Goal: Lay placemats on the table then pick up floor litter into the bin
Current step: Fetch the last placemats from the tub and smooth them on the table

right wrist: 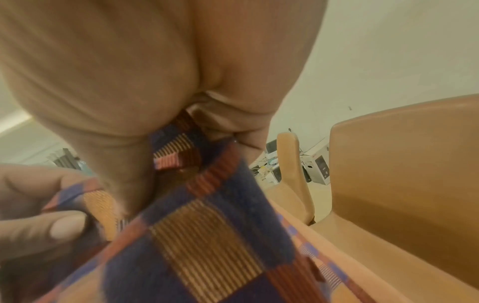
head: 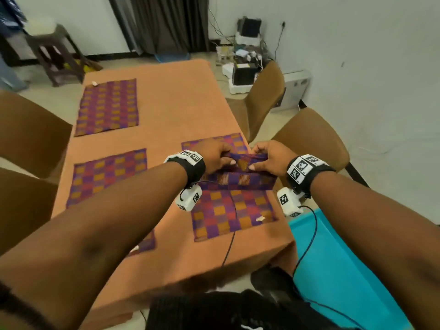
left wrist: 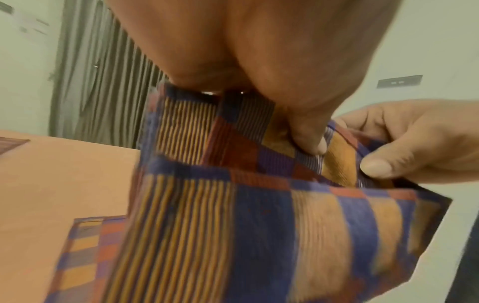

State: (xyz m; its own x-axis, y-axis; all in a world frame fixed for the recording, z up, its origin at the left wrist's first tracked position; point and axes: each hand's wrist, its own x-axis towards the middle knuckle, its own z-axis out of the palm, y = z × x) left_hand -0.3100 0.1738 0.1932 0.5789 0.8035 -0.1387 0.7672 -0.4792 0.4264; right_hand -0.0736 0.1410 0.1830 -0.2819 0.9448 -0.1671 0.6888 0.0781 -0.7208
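Note:
Both hands hold a folded checked placemat of purple, orange and red just above the right side of the orange-clothed table. My left hand pinches its upper edge on the left, and my right hand pinches it on the right. In the left wrist view the placemat hangs in folds under my thumb, with the right hand beside it. Placemats lie flat at the far left, the middle left and the near right. Another placemat shows under my left forearm.
Brown chairs stand along the right and the left of the table. A turquoise plastic object sits at the table's near right corner. Boxes and cables clutter the floor by the far wall. A dark stool stands far left.

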